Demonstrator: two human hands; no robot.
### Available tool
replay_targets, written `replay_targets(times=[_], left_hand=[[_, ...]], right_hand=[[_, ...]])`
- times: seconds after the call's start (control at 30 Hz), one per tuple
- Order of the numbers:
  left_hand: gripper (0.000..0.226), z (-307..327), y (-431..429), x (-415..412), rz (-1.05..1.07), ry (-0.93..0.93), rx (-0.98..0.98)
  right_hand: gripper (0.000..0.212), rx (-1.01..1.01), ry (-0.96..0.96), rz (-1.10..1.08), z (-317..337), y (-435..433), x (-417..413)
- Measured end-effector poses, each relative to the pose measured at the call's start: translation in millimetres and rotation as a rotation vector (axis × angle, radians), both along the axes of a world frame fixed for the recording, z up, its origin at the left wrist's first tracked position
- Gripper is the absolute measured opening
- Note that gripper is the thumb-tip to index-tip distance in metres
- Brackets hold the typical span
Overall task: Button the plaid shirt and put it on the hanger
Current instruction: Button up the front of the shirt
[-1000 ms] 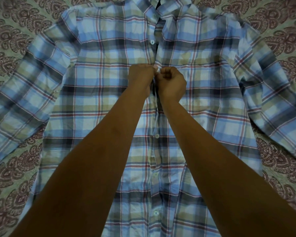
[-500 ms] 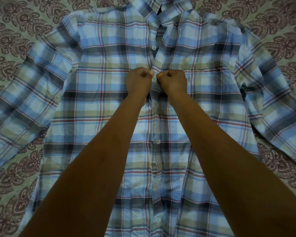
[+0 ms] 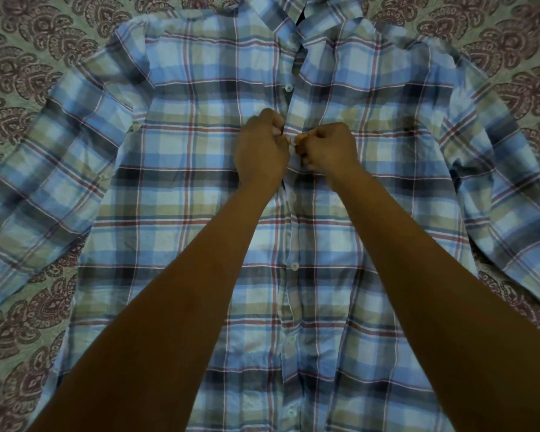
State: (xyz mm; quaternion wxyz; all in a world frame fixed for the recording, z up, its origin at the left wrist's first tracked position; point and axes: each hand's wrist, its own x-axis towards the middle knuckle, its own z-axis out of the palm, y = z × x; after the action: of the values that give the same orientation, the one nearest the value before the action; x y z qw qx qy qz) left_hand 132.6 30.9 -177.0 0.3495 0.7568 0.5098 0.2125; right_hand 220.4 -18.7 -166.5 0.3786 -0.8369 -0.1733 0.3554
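Observation:
A blue, green and red plaid shirt (image 3: pixel 187 169) lies flat and face up, sleeves spread to both sides, collar at the top. My left hand (image 3: pixel 261 151) and my right hand (image 3: pixel 328 149) meet at the front placket at chest height. Both have curled fingers and pinch the two placket edges, with a small white button just visible between the fingertips. Above the hands a white button (image 3: pixel 288 87) sits on an open part of the placket. Below them the placket lies closed with a button (image 3: pixel 294 265) showing. No hanger is in view.
The shirt lies on a bedspread (image 3: pixel 28 57) with a green ground and dark red paisley pattern, which shows around the sleeves and at the top corners. My forearms cross the lower half of the shirt.
The view has shifted so the shirt sits slightly lower in the frame. Both hands stay at the same placket spot, now a little apart with the button showing between them.

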Motion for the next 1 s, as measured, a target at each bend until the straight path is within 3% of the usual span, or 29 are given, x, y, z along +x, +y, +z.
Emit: replay_targets(times=[0.17,0.23,0.33,0.43,0.53,0.6,0.8,0.9,1.0], left_hand=[[0.017,9,36,8,0.055,-0.155,0.017],[0.019,11,48,18,0.004,-0.165,0.022],[0.027,14,60,31,-0.092,-0.065,0.049],[0.031,13,68,39,-0.164,0.06,0.103],[0.028,11,72,41,-0.192,0.087,0.148],[0.023,8,74,40,-0.171,0.07,0.142],[0.017,14,72,43,-0.077,-0.03,0.085],[0.013,20,68,51,-0.036,-0.073,0.01],[0.021,21,69,56,0.013,-0.144,-0.191]], right_hand=[[0.017,0.151,-0.257,0.084,10,12,18],[0.031,0.209,-0.303,0.119,11,22,20],[0.053,0.119,-0.429,0.221,8,35,21],[0.061,0.013,-0.498,0.212,5,46,24],[0.058,-0.114,-0.584,0.262,2,54,25],[0.044,-0.122,-0.64,0.29,-2,54,22],[0.013,0.309,-0.415,-0.032,-8,38,27],[0.021,0.44,-0.248,-0.142,-7,34,24],[0.031,0.497,-0.083,-0.219,-4,32,22]])
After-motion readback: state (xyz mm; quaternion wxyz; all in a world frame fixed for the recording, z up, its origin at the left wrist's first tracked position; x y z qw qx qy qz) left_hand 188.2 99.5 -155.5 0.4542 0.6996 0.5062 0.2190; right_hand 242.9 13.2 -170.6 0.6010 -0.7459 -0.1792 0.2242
